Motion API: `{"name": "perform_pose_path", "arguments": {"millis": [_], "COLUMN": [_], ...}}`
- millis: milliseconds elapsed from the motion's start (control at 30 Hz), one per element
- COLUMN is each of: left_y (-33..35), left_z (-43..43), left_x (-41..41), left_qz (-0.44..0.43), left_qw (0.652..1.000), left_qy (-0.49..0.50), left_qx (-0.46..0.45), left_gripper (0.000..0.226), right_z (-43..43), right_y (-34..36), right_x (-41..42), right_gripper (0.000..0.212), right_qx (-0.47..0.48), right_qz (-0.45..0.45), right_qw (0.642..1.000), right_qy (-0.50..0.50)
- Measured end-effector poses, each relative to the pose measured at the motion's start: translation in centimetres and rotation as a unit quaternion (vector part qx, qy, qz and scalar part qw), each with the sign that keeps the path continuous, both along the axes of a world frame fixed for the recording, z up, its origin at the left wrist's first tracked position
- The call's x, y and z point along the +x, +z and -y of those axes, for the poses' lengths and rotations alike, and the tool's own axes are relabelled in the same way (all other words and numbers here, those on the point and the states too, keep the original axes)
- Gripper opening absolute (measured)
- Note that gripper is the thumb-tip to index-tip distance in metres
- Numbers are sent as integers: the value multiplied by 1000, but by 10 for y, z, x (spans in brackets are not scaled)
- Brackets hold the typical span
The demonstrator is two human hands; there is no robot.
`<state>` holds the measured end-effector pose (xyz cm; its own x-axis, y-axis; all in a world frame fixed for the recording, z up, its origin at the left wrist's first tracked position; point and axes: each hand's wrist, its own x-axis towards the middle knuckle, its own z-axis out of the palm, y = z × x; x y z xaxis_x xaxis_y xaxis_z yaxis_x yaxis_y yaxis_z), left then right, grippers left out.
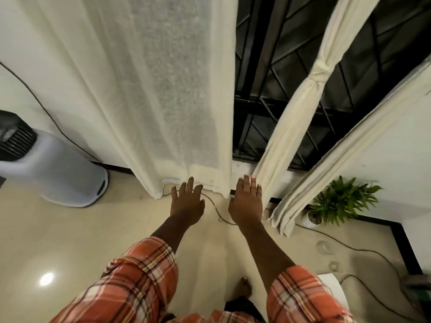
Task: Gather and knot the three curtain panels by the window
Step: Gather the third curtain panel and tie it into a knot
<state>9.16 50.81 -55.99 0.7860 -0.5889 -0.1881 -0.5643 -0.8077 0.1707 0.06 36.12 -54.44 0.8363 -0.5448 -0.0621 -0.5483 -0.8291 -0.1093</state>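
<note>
Plaid sleeves [130, 283] lead to both hands, left hand [187, 201] and right hand [246, 201], fingers spread and holding nothing, reaching toward the hem of the loose left curtain panel [163, 89] hanging to the floor [70, 241]. Middle panel [300, 108] is already knotted against the barred window [279, 66]; right panel [349, 145] hangs ungathered along the window's right edge. Cable [217, 210] crosses the floor beneath the hands; cooler [51, 169] stands left, potted plant [342, 201] right.

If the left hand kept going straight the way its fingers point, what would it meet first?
Most likely the bottom hem of the wide hanging curtain panel: the left hand is open, its fingers pointing at that hem, with nothing between. Whether the fingertips already touch the cloth is unclear from this one view.
</note>
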Motion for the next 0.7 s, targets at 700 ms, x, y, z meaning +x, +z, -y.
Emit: {"name": "perform_pose_path", "arguments": {"millis": [700], "left_y": [49], "left_z": [-149], "left_x": [179], "left_qz": [55], "left_qw": [996], "left_qy": [56], "left_qx": [-44], "left_gripper": [52], "right_z": [-120], "right_y": [73], "right_x": [198], "right_gripper": [67], "right_qx": [-17], "right_qz": [58], "right_qw": [998], "right_qy": [12]}}
